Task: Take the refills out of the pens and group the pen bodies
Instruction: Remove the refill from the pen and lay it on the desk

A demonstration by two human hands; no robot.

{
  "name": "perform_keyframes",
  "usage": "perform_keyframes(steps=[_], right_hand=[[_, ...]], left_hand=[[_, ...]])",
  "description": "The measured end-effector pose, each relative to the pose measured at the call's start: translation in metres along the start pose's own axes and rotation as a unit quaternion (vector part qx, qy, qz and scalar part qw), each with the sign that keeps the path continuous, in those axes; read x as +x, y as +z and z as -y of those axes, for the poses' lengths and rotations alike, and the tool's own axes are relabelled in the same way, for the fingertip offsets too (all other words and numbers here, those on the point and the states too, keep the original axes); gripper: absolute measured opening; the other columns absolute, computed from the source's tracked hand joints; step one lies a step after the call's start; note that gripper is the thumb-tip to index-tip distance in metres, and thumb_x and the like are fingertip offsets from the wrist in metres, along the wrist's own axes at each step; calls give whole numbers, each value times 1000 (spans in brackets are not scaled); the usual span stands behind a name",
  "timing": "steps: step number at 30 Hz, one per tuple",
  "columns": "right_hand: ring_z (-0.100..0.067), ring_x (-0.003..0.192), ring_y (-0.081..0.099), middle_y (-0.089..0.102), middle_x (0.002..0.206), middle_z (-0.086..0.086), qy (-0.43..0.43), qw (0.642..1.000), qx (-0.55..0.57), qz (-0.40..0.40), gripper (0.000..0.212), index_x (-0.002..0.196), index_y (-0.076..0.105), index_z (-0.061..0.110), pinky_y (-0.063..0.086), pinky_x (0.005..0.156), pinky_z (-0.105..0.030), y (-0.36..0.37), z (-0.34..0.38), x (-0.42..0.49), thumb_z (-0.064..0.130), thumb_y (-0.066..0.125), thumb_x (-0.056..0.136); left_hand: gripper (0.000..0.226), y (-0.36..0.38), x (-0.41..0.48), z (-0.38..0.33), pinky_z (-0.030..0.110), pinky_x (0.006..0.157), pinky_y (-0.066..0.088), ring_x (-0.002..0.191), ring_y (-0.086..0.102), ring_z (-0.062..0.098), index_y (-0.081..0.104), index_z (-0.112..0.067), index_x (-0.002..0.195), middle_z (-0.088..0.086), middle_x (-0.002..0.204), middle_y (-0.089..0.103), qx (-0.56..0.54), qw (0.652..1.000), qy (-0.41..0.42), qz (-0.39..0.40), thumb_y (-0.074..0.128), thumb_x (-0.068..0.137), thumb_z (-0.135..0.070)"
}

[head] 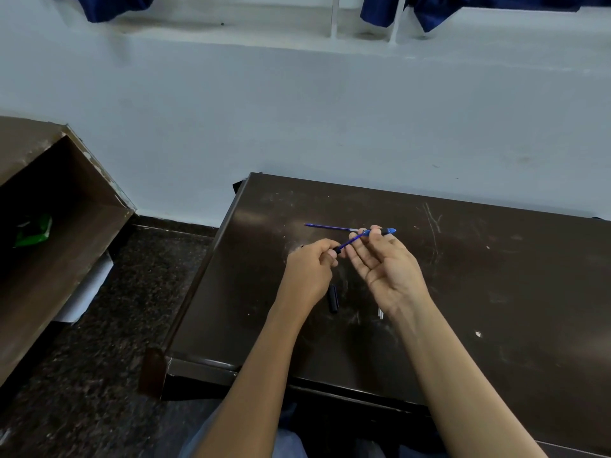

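Above the dark brown desk (496, 276), both hands hold a blue pen (352, 241) at a slant. My left hand (309, 271) pinches its black lower end. My right hand (385, 262), palm up, holds the upper part with its fingertips. A black and blue piece (388, 231) sticks out past those fingertips; I cannot tell whether it belongs to the held pen. Just beyond the hands, a thin blue refill (327, 226) lies flat on the desk. On the desk between my wrists lies a short black pen part (333, 299). A small pale piece (380, 313) lies by my right wrist.
The desk's left edge (211, 259) drops to a dark speckled floor (115, 342). Another brown desk (49, 242) stands at the left, with something green (33, 230) in its open shelf. A pale wall (330, 127) runs right behind the desk.
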State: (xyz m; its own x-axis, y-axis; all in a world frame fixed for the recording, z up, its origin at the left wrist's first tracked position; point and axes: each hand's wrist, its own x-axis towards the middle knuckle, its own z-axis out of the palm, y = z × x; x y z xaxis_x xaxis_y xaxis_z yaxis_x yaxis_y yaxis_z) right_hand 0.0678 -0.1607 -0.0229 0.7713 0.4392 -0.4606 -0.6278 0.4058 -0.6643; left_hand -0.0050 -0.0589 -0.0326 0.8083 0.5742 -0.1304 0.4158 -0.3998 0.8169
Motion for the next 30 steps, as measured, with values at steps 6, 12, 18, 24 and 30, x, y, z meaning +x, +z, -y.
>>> perform_keyframes(steps=[6,12,18,24,30], right_hand=[[-18,84,74,72,90,-9,-12,1000,-9,17,6,96,60,8,60,67,-31,3,0,6,9,55,95],[-21,86,74,73,87,-7,-16,1000,-19,13,6,95,61,9,60,70,-36,4,0,8,9,55,95],[-18,81,72,71,92,-10,-54,992,-113,25,11,94,63,10,60,73,-32,5,5,13,5,54,95],[-12,77,70,70,92,-8,-56,979,-196,28,12,94,63,11,60,77,-29,-2,5,16,4,53,95],[-17,78,69,70,91,-11,-14,985,-167,33,13,91,62,9,57,83,-36,-7,8,21,1,52,95]], left_hand=[[29,-2,1,5,-8,62,33,72,49,-2,63,-17,117,4,99,67,-2,1000,9,-14,41,98,-15],[26,0,3,9,-4,58,36,68,50,1,65,-21,107,4,95,67,-23,1000,0,-15,41,98,-16],[24,1,3,9,-6,62,35,70,51,-1,66,-23,100,2,91,67,-31,999,18,-26,43,97,-16],[25,0,2,13,-5,62,35,73,55,1,67,-21,90,1,87,70,-21,999,15,-33,43,97,-21],[35,0,1,13,-5,62,34,68,56,-1,70,-17,82,-2,77,69,-6,999,2,-38,42,98,-32]])
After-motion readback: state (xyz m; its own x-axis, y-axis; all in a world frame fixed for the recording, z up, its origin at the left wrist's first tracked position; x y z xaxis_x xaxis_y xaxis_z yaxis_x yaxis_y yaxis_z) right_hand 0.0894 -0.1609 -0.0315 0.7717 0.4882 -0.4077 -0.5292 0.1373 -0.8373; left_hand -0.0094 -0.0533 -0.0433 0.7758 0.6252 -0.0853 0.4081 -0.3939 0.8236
